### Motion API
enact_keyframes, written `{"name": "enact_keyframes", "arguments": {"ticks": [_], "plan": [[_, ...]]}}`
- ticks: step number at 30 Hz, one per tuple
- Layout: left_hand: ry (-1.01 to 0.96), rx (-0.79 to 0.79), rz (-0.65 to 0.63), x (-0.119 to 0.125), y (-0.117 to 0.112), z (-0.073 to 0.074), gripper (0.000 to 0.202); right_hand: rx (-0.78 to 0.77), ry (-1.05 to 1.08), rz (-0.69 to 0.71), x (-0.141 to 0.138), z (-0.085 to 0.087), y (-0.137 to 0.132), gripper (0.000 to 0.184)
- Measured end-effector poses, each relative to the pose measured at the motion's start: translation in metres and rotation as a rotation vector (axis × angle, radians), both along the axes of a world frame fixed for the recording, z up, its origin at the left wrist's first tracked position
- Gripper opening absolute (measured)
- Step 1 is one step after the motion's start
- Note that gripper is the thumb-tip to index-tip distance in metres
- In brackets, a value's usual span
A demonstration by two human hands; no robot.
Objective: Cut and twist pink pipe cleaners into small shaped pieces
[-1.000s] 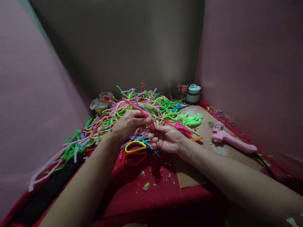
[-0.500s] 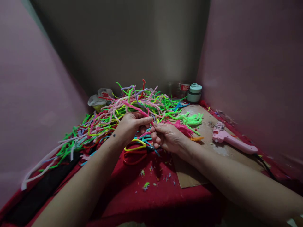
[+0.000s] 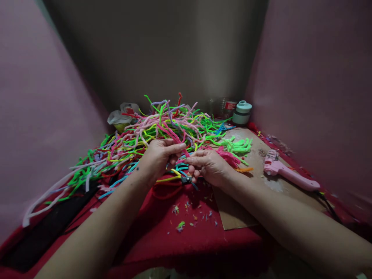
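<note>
A bright pink pipe cleaner [image 3: 173, 134] runs between my two hands, its upper part lying over the heap behind. My left hand [image 3: 165, 152] pinches it between thumb and fingers. Close beside, my right hand [image 3: 203, 162] grips its lower end with thumb and forefinger. Below the hands lie scissors [image 3: 169, 179] with yellow and red handles; their blades are partly hidden. Just beyond the hands spreads a large tangle of pipe cleaners [image 3: 142, 131] in green, pink, yellow and white.
On the right, a pink glue gun [image 3: 286, 174] rests on a cardboard sheet [image 3: 236, 215]. At the back stand a mint-lidded jar [image 3: 242, 112] and a plastic bag [image 3: 119, 119]. Fibre scraps [image 3: 180, 225] dot the red cloth [image 3: 162, 248]. A black strip [image 3: 49, 236] lies at left.
The view has shifted slightly. Both hands still hold the pink pipe cleaner, which now shows doubled strands above the left hand. The right hand's fingers have shifted a little at its lower end.
</note>
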State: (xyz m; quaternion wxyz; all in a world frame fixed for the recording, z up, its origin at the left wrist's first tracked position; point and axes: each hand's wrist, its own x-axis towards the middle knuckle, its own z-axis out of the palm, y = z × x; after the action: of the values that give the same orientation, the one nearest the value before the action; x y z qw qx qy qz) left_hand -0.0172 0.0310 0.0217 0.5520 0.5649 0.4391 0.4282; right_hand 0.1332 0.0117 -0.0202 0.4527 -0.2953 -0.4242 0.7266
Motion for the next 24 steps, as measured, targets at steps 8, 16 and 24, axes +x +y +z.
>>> {"name": "enact_keyframes", "arguments": {"ticks": [8,16,24], "plan": [[-0.035,-0.032,-0.009,-0.001,-0.001,-0.006,0.034,-0.018,0.023,0.014,0.001,-0.002,0.001,0.014],[-0.001,-0.037,-0.02,0.002,-0.004,-0.011,0.027,-0.06,0.057,-0.019,0.0,-0.003,0.002,0.007],[0.146,0.029,0.022,0.005,-0.007,-0.01,0.026,0.022,-0.04,-0.09,-0.002,-0.009,0.002,0.007]]}}
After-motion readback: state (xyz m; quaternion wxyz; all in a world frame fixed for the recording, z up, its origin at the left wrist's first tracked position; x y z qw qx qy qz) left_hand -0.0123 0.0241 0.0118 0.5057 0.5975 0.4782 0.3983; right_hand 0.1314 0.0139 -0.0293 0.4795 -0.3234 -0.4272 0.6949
